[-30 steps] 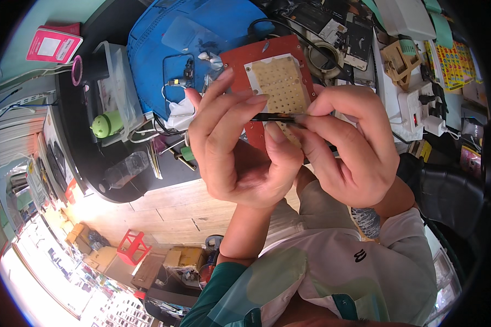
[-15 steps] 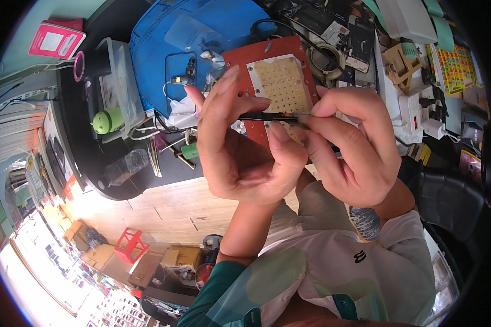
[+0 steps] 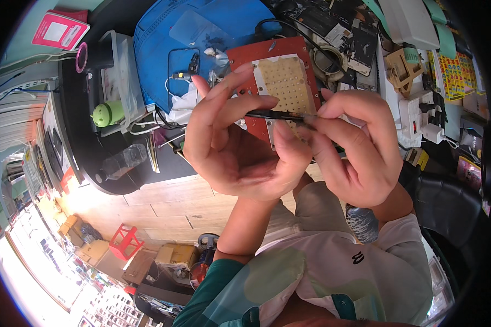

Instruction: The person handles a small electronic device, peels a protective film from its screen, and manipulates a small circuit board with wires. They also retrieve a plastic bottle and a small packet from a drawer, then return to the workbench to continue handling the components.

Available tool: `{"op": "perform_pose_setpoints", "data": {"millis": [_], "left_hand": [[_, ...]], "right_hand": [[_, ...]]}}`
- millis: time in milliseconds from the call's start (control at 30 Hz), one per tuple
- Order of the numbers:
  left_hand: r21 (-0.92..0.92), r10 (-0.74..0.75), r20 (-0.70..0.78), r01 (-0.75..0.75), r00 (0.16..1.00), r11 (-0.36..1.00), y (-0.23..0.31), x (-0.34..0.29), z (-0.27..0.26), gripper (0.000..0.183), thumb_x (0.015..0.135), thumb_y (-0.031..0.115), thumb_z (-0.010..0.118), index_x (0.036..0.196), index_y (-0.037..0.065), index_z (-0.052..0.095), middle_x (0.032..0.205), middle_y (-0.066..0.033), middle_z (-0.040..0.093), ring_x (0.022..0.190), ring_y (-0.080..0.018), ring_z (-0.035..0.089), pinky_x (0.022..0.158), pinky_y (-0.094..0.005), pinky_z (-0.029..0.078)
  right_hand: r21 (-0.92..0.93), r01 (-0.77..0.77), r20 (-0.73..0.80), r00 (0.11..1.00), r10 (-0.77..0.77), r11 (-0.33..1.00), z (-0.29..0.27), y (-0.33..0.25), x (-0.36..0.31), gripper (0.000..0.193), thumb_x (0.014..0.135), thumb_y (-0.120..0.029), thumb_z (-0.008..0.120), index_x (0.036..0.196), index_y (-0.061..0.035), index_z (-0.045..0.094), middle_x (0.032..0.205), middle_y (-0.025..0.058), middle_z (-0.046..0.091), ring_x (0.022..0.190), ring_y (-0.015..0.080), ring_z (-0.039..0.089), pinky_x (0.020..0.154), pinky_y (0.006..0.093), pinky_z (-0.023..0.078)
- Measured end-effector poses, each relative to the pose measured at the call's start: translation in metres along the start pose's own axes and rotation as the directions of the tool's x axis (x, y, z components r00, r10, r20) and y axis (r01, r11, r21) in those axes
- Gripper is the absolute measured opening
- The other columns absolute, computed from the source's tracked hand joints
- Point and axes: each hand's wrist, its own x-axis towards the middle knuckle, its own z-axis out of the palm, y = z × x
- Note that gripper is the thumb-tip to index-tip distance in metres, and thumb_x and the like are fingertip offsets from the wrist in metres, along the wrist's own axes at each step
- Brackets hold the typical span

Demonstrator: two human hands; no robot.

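Hands raised slightly nearer the camera than a second ago: left hand (image 3: pixel 240 147) and right hand (image 3: pixel 354 150) fingers pinching a thin black tool (image 3: pixel 275 115) above the perforated pad (image 3: pixel 286 90); grip unchanged, work continuing.

Electronics repair stall: circuit boards (image 3: pixel 333 32), red work mat (image 3: pixel 245 57).

Pink flat square package (image 3: pixel 60 30) with white panel, far left on the dark counter. Yellow packets (image 3: pixel 454 70) with small coloured print, stacked far right. Phone screen (image 3: pixel 183 68), dark glass with thin rim, lying on the blue mat (image 3: pixel 153 43), far centre-left.
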Motion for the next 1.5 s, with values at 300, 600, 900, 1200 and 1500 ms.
{"op": "perform_pose_setpoints", "data": {"millis": [300,600,900,1200,1500], "left_hand": [[-0.026,0.017,-0.056,-0.019,0.998,0.999,-0.002,-0.002,0.002,0.078,0.089,0.019,0.077,0.149,0.0,0.031,0.094,-0.0121,0.07,0.114,-0.0364,0.068,0.122,-0.056,0.029],[0.088,0.097,-0.081,-0.09,0.992,0.992,0.006,0.005,-0.017,0.084,0.084,0.018,0.075,0.149,-0.003,0.026,0.092,-0.0113,0.067,0.109,-0.0336,0.07,0.123,-0.0598,0.025],[0.394,0.213,-0.258,-0.099,0.943,0.914,0.031,0.003,-0.116,0.07,0.091,0.011,0.064,0.15,0.002,0.027,0.092,-0.0123,0.064,0.105,-0.0389,0.069,0.122,-0.069,0.024],[0.691,0.199,-0.28,0.054,0.939,0.721,0.072,-0.024,-0.219,0.068,0.098,0.021,0.066,0.148,0.002,0.025,0.09,-0.0095,0.063,0.104,-0.0385,0.068,0.119,-0.0713,0.027],[0.615,0.101,-0.314,0.121,0.944,0.779,0.081,-0.029,-0.236,0.071,0.097,0.022,0.068,0.15,0.003,0.024,0.093,-0.011,0.063,0.105,-0.0375,0.069,0.119,-0.0708,0.028]], "right_hand": [[-0.086,0.07,-0.105,0.991,-0.079,0.994,0.009,0.003,-0.003,0.026,0.07,0.014,0.079,0.094,0.0102,0.071,0.101,0.016,0.063,0.086,0.0278,0.068,0.072,0.0366,0.059],[-0.159,0.199,-0.122,0.968,-0.219,0.967,0.021,-0.009,-0.011,0.023,0.076,0.012,0.076,0.098,0.0125,0.071,0.106,0.0191,0.064,0.088,0.0307,0.073,0.083,0.0419,0.067],[0.014,-0.069,0.08,0.995,0.068,0.998,0.034,-0.027,0.001,0.021,0.084,0.006,0.079,0.104,0.0023,0.072,0.099,0.0136,0.066,0.077,0.0211,0.069,0.062,0.0312,0.057],[-0.193,-0.061,0.457,0.877,0.145,0.979,0.171,-0.039,-0.028,0.01,0.08,-0.007,0.069,0.09,-0.007,0.066,0.088,0.0069,0.064,0.068,0.0233,0.07,0.052,0.0376,0.054],[-0.328,-0.003,0.452,0.877,0.16,0.945,0.256,-0.028,-0.024,0.013,0.081,-0.011,0.068,0.093,-0.0059,0.07,0.089,0.0091,0.064,0.074,0.0275,0.072,0.058,0.0406,0.056]]}}
